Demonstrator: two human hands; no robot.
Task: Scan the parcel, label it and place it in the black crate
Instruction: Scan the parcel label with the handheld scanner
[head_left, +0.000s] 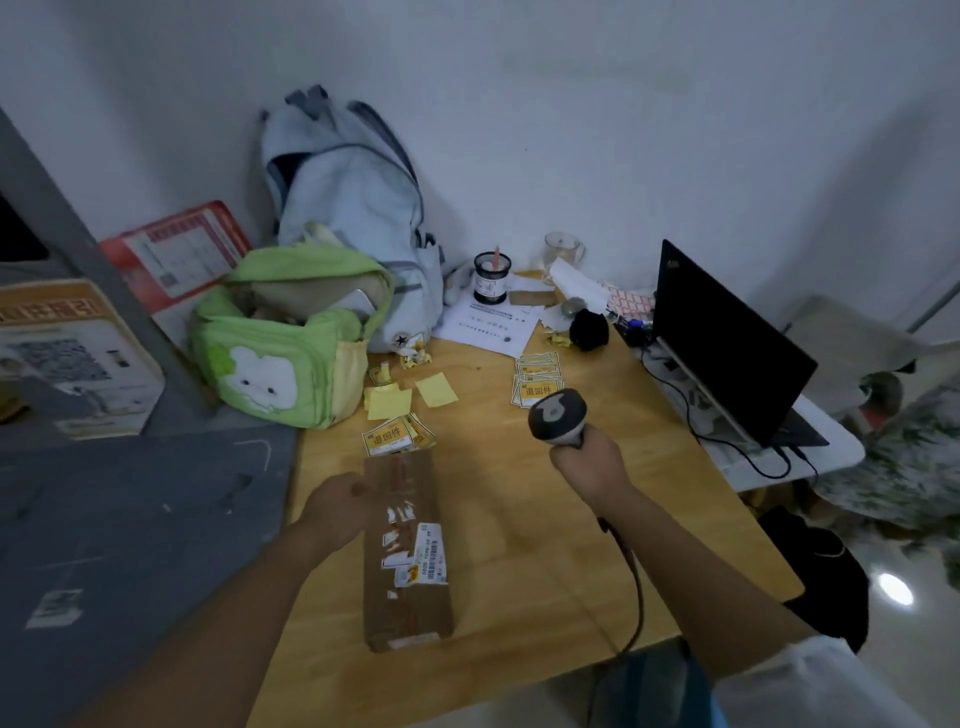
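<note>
A long brown cardboard parcel (408, 551) lies on the wooden table (524, 525), with a white barcode label on its top. My left hand (340, 506) grips the parcel's left edge near its far end. My right hand (589, 462) holds a grey handheld scanner (557, 415) upright, to the right of and above the parcel; its cable trails down toward me. Yellow-and-white labels (537, 387) lie stacked beyond the scanner, and more labels (395, 439) sit just past the parcel's far end. No black crate is in view.
A green bag (283, 358) and a pale blue backpack (353, 208) stand at the back left. A laptop (727, 343) with cables is at the right, a cup (491, 278), glass and papers behind. Yellow sticky notes (436, 389) lie mid-table. A grey surface (130, 519) adjoins the left.
</note>
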